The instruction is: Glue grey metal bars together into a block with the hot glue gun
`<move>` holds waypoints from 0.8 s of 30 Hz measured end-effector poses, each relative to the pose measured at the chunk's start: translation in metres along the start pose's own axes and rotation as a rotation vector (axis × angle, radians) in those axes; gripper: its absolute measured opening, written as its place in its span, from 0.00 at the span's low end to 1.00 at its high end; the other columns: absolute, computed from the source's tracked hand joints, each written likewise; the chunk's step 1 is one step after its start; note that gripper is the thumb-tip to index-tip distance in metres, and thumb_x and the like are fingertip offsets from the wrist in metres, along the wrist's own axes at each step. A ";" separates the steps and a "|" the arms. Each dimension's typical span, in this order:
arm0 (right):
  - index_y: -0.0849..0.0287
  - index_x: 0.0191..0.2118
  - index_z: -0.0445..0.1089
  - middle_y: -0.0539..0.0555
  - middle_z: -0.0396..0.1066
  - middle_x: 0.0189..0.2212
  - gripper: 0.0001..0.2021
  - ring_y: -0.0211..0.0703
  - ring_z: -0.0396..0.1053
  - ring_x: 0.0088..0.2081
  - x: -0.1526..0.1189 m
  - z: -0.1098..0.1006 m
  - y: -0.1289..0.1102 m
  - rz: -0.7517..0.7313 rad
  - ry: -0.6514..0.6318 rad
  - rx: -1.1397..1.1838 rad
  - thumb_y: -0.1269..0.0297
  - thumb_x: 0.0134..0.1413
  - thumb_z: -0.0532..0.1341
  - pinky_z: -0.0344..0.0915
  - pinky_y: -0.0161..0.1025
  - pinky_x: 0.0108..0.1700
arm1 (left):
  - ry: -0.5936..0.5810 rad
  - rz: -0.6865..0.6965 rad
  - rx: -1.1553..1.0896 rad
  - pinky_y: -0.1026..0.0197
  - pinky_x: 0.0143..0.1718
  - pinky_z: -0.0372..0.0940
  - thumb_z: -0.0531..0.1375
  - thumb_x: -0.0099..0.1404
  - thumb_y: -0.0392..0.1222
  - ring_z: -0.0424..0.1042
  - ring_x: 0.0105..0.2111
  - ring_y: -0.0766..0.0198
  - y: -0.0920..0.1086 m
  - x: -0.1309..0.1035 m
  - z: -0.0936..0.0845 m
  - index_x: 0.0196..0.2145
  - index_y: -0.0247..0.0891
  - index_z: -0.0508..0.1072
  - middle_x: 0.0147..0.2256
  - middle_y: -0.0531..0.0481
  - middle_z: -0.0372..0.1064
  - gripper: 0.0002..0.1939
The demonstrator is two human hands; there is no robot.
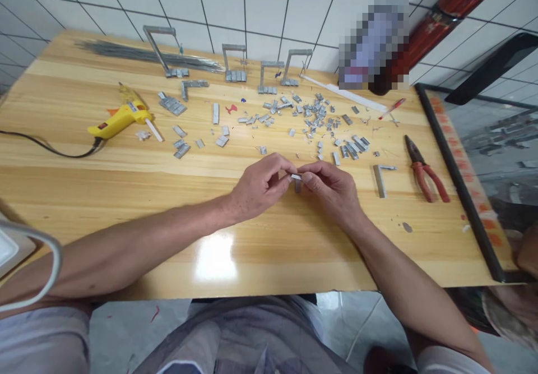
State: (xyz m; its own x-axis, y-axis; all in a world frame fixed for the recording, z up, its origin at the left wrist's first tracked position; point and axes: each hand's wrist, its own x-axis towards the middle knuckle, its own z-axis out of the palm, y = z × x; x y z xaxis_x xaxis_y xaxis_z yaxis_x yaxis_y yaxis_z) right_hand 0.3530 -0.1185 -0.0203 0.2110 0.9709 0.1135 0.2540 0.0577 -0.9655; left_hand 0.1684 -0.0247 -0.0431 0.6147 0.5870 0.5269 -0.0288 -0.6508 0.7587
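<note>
My left hand [263, 186] and my right hand [334, 186] meet over the middle of the wooden table. Between their fingertips is a small grey metal strip piece [296, 177], pinched from both sides, with a short leg pointing down toward me. Fingers cover most of it. Just beyond my hands lie many small cut grey metal pieces [319, 113] in a loose scatter. To the right of my right hand rests an L-shaped grey piece [380, 182], and past it red-handled pliers [428, 180].
A yellow glue gun [121, 120] with a black cord lies at left. Small grey frames [235, 63] stand along the tiled wall near a bundle of thin wires [147, 53]. A red thermos [428, 35] stands at back right. A black-framed glass panel [458, 183] borders the right.
</note>
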 end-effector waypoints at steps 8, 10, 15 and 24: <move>0.54 0.41 0.80 0.53 0.80 0.35 0.12 0.42 0.76 0.35 0.000 -0.001 0.002 -0.046 -0.044 -0.105 0.50 0.61 0.70 0.72 0.40 0.37 | -0.023 -0.088 -0.020 0.65 0.30 0.61 0.62 0.70 0.34 0.66 0.28 0.69 0.002 0.003 -0.002 0.40 0.40 0.74 0.35 0.52 0.74 0.02; 0.53 0.41 0.80 0.52 0.79 0.34 0.13 0.42 0.75 0.34 0.000 -0.001 0.002 -0.040 -0.045 -0.093 0.50 0.60 0.71 0.72 0.40 0.37 | -0.018 -0.114 -0.029 0.65 0.30 0.61 0.62 0.70 0.36 0.66 0.27 0.69 0.004 0.003 -0.002 0.40 0.40 0.74 0.34 0.52 0.74 0.02; 0.53 0.40 0.79 0.52 0.77 0.33 0.14 0.41 0.75 0.33 0.000 0.000 0.002 -0.058 -0.029 -0.093 0.48 0.60 0.71 0.73 0.41 0.36 | 0.010 -0.144 -0.053 0.65 0.29 0.61 0.64 0.71 0.39 0.65 0.26 0.70 0.006 0.004 -0.003 0.40 0.40 0.74 0.33 0.54 0.73 0.02; 0.52 0.40 0.79 0.52 0.76 0.34 0.09 0.40 0.74 0.32 0.003 -0.002 0.003 -0.211 0.019 -0.186 0.53 0.63 0.70 0.70 0.39 0.33 | 0.016 -0.110 -0.043 0.65 0.29 0.61 0.65 0.71 0.39 0.66 0.28 0.69 0.000 0.003 -0.002 0.45 0.40 0.77 0.37 0.51 0.73 0.05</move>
State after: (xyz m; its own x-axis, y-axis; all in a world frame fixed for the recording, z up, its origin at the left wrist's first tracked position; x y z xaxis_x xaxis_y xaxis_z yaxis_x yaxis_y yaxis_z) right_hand 0.3559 -0.1158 -0.0227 0.1525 0.9371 0.3141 0.4632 0.2129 -0.8603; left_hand 0.1681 -0.0217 -0.0411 0.6032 0.6616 0.4454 0.0041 -0.5611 0.8277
